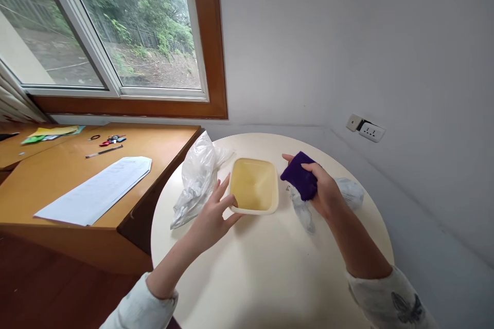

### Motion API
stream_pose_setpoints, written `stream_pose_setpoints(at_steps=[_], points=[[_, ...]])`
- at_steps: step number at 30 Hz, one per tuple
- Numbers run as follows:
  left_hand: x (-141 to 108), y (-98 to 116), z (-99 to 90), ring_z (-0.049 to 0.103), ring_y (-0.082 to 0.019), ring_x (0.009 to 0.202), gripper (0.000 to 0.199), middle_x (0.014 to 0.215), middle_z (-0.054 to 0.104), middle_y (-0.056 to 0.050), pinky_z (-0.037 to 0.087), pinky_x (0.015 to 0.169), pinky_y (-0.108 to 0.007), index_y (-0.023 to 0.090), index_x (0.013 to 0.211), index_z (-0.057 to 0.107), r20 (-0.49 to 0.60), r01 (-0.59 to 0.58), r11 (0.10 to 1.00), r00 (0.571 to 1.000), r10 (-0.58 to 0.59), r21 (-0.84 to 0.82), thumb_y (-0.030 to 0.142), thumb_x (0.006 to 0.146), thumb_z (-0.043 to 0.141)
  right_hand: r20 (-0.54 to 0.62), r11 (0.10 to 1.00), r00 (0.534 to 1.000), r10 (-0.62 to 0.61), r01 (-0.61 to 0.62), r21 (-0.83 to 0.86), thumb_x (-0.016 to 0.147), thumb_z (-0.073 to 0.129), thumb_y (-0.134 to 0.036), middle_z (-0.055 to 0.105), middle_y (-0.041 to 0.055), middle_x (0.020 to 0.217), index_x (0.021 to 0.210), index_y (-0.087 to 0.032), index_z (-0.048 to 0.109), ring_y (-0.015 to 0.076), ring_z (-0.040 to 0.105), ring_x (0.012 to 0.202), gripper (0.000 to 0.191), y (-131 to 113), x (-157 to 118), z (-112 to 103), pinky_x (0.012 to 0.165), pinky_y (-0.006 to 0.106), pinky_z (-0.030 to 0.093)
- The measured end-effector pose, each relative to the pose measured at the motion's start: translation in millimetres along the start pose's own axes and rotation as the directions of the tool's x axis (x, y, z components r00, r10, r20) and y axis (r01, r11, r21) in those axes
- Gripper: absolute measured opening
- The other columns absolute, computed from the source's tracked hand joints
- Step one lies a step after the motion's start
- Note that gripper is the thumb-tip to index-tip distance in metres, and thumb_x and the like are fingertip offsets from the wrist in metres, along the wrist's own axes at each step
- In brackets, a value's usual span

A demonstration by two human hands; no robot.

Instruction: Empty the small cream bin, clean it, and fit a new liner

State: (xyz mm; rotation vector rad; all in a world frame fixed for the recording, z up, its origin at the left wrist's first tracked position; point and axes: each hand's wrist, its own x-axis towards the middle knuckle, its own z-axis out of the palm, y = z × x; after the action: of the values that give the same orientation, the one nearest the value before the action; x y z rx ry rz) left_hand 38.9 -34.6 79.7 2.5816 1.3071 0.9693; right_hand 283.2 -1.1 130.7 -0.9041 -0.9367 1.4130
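A square, pale yellow plastic container (253,186) stands open on the round cream table (270,267), with nothing seen inside. My left hand (216,213) grips its near left corner, the fingers along the left side and front rim. To the right of the container, my right hand (326,190) holds a folded purple cloth (301,176), thumb on top and fingers beneath, raised over the table. Under and beside the cloth lies a crumpled clear plastic bag (303,212).
A large crumpled plastic bag (198,175) lies left of the container, another clear bag (350,193) behind my right wrist. On the wooden desk (165,139) at left are white papers (98,190), a pen (104,151) and keys (111,140). A wall stands behind.
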Motion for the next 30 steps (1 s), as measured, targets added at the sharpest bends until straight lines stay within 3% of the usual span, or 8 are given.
stream_pose_setpoints(at_steps=[4,7,12,15,17,23,27,30], points=[[-7,-1,8.8,0.025,-0.026,0.135,0.011,0.147,0.026,-0.008,0.022,0.111,-0.053,0.021,0.078,0.047,-0.025,-0.024,0.999,0.999,0.025,0.022,0.028,0.085,0.050,0.177,0.960,0.972,0.153,-0.103,-0.260,0.079,0.048,-0.034,0.069,0.0066,0.087,0.108,-0.014,0.064,0.0167,0.062,0.075,0.039,-8,6,11,0.064,0.025,0.049],[-11,-1,14.1,0.024,-0.027,0.135,0.008,0.148,0.023,-0.009,0.023,0.111,-0.053,0.021,0.078,0.047,-0.046,-0.050,0.999,0.998,0.051,0.019,0.024,0.085,0.051,0.277,0.825,0.940,0.199,-0.008,-0.564,0.078,0.051,-0.034,0.068,0.0053,0.086,0.104,-0.015,0.065,0.0165,0.061,0.074,0.035,-2,14,21,0.063,0.026,0.048],[-17,2,18.3,0.024,-0.028,0.135,0.007,0.149,0.021,-0.010,0.025,0.109,-0.055,0.020,0.079,0.048,-0.071,-0.092,0.996,0.993,0.093,0.021,0.018,0.083,0.052,0.486,0.424,0.853,0.189,0.375,-0.824,0.081,0.047,-0.027,0.066,0.0012,0.085,0.093,-0.018,0.065,0.0147,0.058,0.074,0.024,21,26,43,0.065,0.024,0.044],[-21,3,19.7,0.023,-0.028,0.135,0.007,0.149,0.021,-0.011,0.026,0.109,-0.054,0.019,0.078,0.048,-0.086,-0.111,0.993,0.990,0.114,0.039,0.015,0.083,0.053,0.467,0.064,0.874,0.137,0.462,-0.884,0.078,0.044,-0.014,0.065,0.0055,0.079,0.091,-0.015,0.064,0.0167,0.057,0.070,0.024,36,30,50,0.065,0.026,0.042],[-24,3,20.4,0.023,-0.028,0.135,0.007,0.149,0.019,-0.012,0.026,0.110,-0.052,0.019,0.078,0.048,-0.092,-0.113,0.992,0.989,0.117,0.050,0.015,0.083,0.053,0.449,-0.059,0.887,0.106,0.456,-0.888,0.076,0.040,-0.007,0.065,0.0083,0.075,0.091,-0.012,0.063,0.0181,0.057,0.066,0.027,44,30,52,0.063,0.027,0.040],[-29,2,21.7,0.025,-0.028,0.135,0.010,0.150,0.017,-0.013,0.028,0.109,-0.053,0.019,0.078,0.045,-0.104,-0.137,0.989,0.984,0.142,0.055,0.013,0.082,0.052,0.519,-0.066,0.848,0.106,0.527,-0.847,0.076,0.036,-0.003,0.064,0.0082,0.080,0.085,-0.013,0.061,0.0178,0.058,0.072,0.028,44,21,53,0.065,0.027,0.040],[-28,5,22.7,0.027,-0.029,0.134,0.013,0.150,0.014,-0.013,0.030,0.107,-0.055,0.019,0.078,0.045,-0.105,-0.166,0.983,0.979,0.174,0.076,0.010,0.080,0.053,0.484,0.015,0.824,0.295,0.502,-0.864,0.067,0.052,-0.005,0.053,0.0012,0.053,0.053,-0.016,0.053,0.0158,0.054,0.055,0.017,61,21,54,0.059,0.029,0.041],[-27,8,24.0,0.026,-0.029,0.134,0.014,0.151,0.012,-0.012,0.030,0.107,-0.056,0.020,0.078,0.044,-0.096,-0.179,0.981,0.978,0.186,0.078,0.009,0.080,0.053,0.451,0.044,0.821,0.349,0.467,-0.883,0.053,0.064,-0.004,0.036,-0.0054,0.036,0.038,-0.019,0.040,0.0167,0.053,0.050,0.032,86,29,53,0.063,0.034,0.044]])
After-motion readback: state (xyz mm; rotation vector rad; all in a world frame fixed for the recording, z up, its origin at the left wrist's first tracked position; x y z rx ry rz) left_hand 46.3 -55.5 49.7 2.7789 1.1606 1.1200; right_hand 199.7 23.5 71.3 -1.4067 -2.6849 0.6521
